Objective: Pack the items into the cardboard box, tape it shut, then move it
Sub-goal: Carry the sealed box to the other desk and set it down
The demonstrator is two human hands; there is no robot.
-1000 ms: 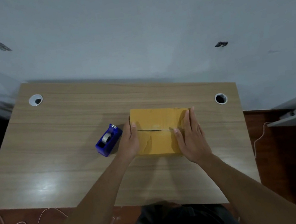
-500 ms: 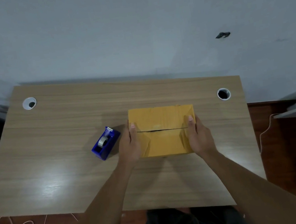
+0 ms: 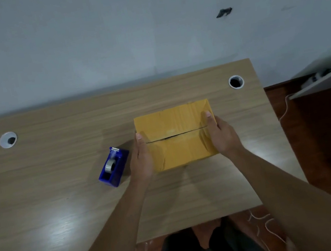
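My left hand (image 3: 141,161) and right hand (image 3: 222,135) clamp the ends of the cardboard box (image 3: 176,136), centre-right on the desk (image 3: 61,185), flaps closed but seam untaped. Taping looks next: reach for the tape dispenser (image 3: 113,167) at nine o'clock.

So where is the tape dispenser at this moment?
In the head view, the blue tape dispenser stands on the wooden desk, just left of the left hand, which holds the cardboard box.
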